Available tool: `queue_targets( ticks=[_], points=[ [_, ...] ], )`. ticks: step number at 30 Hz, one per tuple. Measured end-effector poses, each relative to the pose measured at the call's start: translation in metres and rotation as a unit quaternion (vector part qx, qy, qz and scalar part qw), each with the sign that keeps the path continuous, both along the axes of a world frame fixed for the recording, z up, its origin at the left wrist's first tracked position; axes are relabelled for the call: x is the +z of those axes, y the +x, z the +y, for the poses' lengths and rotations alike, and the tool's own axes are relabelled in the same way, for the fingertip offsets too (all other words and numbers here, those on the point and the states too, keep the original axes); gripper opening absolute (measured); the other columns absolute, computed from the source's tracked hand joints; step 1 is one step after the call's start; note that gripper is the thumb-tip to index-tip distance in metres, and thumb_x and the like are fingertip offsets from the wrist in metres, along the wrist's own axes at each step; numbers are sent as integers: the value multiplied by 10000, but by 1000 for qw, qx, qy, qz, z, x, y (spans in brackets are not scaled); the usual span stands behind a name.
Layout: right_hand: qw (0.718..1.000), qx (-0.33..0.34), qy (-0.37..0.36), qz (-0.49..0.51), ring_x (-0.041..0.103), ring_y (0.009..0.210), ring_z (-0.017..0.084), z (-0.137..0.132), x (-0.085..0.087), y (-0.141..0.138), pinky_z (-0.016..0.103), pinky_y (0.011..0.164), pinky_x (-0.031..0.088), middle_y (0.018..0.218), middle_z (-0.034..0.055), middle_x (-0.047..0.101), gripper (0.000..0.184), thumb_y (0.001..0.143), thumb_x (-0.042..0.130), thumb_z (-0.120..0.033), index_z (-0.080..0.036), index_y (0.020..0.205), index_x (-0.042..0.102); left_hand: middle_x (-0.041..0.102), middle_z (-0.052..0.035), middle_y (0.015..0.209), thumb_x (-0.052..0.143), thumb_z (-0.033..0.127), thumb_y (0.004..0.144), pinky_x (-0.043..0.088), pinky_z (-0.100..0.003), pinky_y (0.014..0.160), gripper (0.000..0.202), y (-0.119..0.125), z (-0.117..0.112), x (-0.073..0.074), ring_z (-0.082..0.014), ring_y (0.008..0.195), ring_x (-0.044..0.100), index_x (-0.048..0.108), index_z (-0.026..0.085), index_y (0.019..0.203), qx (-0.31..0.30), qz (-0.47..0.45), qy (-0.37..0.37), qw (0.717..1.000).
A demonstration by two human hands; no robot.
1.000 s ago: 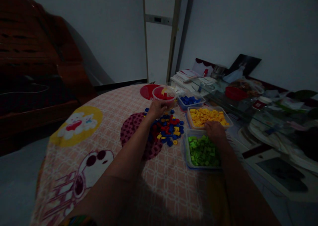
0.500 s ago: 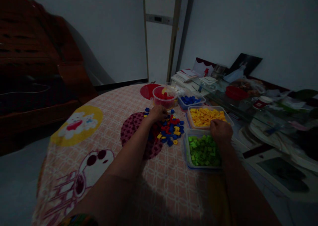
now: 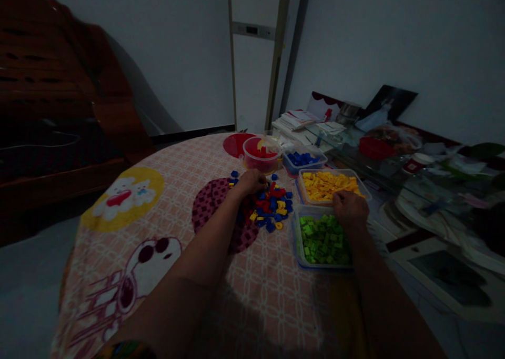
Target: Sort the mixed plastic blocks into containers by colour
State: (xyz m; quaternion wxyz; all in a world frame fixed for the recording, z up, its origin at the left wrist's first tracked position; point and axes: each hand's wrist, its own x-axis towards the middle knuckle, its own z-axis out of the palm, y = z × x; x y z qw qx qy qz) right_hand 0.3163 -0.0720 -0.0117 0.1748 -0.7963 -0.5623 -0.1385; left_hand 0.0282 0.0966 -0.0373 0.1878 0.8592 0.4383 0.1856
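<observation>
My left hand (image 3: pixel 250 182) reaches over the far side of a mixed pile of small building bricks (image 3: pixel 272 203), mostly red, blue and yellow. Its fingers are pinched together at the pile, and what they hold, if anything, is too small to make out. Over the right side of two plastic boxes, where they meet, is my right hand (image 3: pixel 350 207), curled closed with its contents hidden. The farther box holds yellow bricks (image 3: pixel 325 184). Green bricks (image 3: pixel 323 238) fill the nearer box, partly covered by my right hand and forearm.
Behind the pile stand a round tub (image 3: pixel 260 161) with red pieces and a box of blue bricks (image 3: pixel 302 159). A patterned cloth (image 3: pixel 268 296) covers the table. To the right, a cluttered glass shelf (image 3: pixel 410 182) holds papers, a red bowl (image 3: pixel 376 147) and a white-lidded jar (image 3: pixel 417 163).
Both hands stay nearly where they were. The view has shifted very slightly, and no brick has visibly changed place.
</observation>
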Motion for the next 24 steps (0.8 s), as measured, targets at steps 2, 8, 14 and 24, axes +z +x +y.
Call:
queue_targets(
  ticks=[2,8,14,24],
  points=[
    [1000,-6,-7,-2,646,772,236,0,1,-1,321,669,404,885,136,757,344,913,461,-283,-168,858,780,726,-6,651,681,214,711,418,-223,625,136,-2,1,0,-156,667,642,803,181,762,-4,-12,-7,1000],
    [1000,-11,-21,-5,649,773,230,-1,4,-4,315,664,381,900,141,760,337,929,469,-265,-160,878,784,767,-28,724,664,215,746,462,-226,685,190,-2,0,6,-170,710,669,827,183,839,-11,-43,-30,999],
    [1000,-15,-20,-13,642,754,226,-2,2,-5,315,651,370,876,136,757,350,936,453,-258,-157,873,782,756,-19,696,642,182,761,493,-215,664,184,-1,-4,9,-163,681,679,812,160,828,-13,-94,-77,992],
    [1000,-4,-9,-8,632,743,219,-1,-1,0,313,641,370,858,132,751,330,929,474,-268,-165,842,775,709,-25,638,627,194,833,524,-223,585,145,33,-22,13,-130,564,645,732,105,785,10,-307,-198,931]
  ],
)
